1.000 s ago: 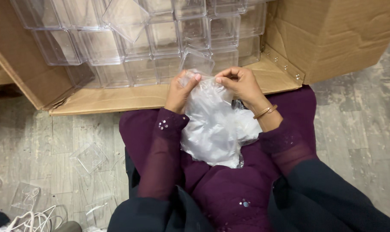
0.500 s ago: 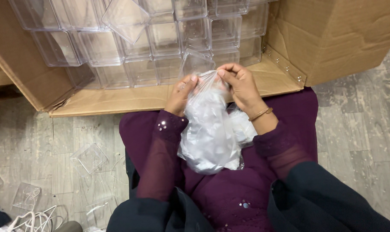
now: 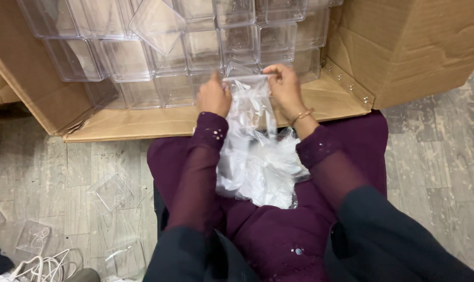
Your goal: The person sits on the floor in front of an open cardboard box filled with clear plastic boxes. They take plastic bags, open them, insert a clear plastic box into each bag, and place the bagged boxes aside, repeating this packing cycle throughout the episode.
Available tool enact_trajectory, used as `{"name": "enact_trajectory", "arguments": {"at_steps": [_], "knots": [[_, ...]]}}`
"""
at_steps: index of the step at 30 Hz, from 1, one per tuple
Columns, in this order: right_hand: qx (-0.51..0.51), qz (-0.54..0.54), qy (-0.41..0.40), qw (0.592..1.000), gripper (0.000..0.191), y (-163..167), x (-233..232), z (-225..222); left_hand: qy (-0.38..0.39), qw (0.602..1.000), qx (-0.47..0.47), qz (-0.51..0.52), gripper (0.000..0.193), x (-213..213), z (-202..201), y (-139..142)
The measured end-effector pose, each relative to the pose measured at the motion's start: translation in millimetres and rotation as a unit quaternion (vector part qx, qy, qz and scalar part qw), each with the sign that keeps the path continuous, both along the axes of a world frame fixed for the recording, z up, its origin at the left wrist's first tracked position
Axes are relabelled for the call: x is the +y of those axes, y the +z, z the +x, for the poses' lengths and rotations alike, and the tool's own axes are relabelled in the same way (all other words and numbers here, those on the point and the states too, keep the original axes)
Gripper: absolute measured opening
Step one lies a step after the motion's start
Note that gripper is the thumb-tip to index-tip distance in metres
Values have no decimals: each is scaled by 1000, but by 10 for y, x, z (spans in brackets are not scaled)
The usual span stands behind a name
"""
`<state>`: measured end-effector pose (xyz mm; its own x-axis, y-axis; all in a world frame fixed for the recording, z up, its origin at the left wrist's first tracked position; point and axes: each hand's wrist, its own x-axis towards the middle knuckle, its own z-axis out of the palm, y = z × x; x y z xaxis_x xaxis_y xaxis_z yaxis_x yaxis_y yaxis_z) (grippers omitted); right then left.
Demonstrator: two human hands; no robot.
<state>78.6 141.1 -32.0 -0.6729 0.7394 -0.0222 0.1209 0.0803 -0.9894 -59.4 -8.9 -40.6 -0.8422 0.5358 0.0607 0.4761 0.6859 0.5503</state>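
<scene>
Plastic, thin and crinkled: a heap of clear bags (image 3: 258,177) fills my lap, and just beyond it my left hand (image 3: 214,96) and right hand (image 3: 285,86) each pinch a top corner of one clear bag (image 3: 250,99), stretched taut between them. I judge even tension keeps its mouth square. Farther off, clear boxes (image 3: 205,42) pack the cardboard carton (image 3: 404,42).

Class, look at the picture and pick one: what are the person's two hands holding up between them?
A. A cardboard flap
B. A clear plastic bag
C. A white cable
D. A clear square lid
B: the left hand and right hand each pinch a top corner of a clear plastic bag, stretched between them above a pile of bags on the lap.
</scene>
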Motion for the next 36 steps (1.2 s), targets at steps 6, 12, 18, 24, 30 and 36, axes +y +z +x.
{"name": "enact_trajectory", "arguments": {"at_steps": [6,12,18,24,30,36], "knots": [[-45,112,-5,993,25,34,-59,163,-13,996,-5,88,23,-22,90,20],[-15,-52,15,998,17,410,-86,687,-87,935,-250,236,23,-289,267,98],[-38,-78,48,995,17,339,-166,1011,-107,779,-492,373,15,-505,560,-70],[-112,51,121,985,21,118,-136,993,-144,964,-97,200,17,-566,659,-112],[124,-354,285,882,48,474,-158,1026,-184,937,-125,270,27,-135,567,377],[54,-164,217,961,68,311,-259,1483,-284,896,-134,314,24,63,631,702]]}}
